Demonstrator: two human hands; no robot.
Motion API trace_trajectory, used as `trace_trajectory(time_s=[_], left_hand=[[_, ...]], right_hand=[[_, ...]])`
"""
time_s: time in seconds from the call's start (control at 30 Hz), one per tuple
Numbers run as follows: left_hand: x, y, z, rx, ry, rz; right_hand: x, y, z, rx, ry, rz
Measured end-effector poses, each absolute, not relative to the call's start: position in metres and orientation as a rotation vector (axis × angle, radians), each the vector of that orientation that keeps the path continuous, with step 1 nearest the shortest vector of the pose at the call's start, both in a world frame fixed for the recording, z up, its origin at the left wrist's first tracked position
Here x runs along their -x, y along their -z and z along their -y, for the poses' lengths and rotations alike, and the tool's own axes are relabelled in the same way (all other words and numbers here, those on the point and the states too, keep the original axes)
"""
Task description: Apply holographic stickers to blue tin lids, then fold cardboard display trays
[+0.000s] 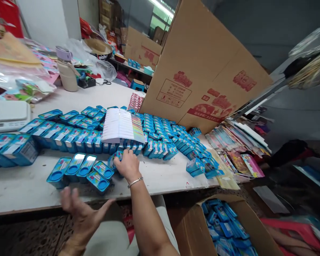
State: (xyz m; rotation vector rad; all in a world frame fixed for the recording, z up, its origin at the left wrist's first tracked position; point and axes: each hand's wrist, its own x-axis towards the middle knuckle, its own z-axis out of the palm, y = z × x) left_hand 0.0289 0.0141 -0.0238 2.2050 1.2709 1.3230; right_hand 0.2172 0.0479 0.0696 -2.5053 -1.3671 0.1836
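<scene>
In the head view, your right hand, at the centre of the frame, was clamped, as far as it showed, on a blue tin on the bench, just in front of the packed tin row. The likeliest trouble was above your knuckles: the white card sheaf lay across the tins there, so a steep lift could have nudged it askew. Swinging the tin left risked toppling the loose tin cluster, which stood close to the bench's front edge.

Your right forearm reached up from the bottom of the frame, palm down, with a bracelet at the wrist. Your left hand, at lower left, held nothing visible, fingers and thumb spread apart; raised carelessly, it might have struck that cluster.
</scene>
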Motion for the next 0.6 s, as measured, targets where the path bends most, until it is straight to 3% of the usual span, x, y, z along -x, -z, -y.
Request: trace_trajectory(time_s=[0.2, 0.6], left_hand=[[-0.052, 0.027, -0.034, -2.440, -1.510, -1.160], [-0.021, 0.022, -0.084, -2.734, -1.093, -0.199]], right_hand=[[-0.216, -0.072, -0.037, 2.490, -0.119, 1.445], [-0.232, -0.077, -0.030, 2.494, -0.204, 1.542]])
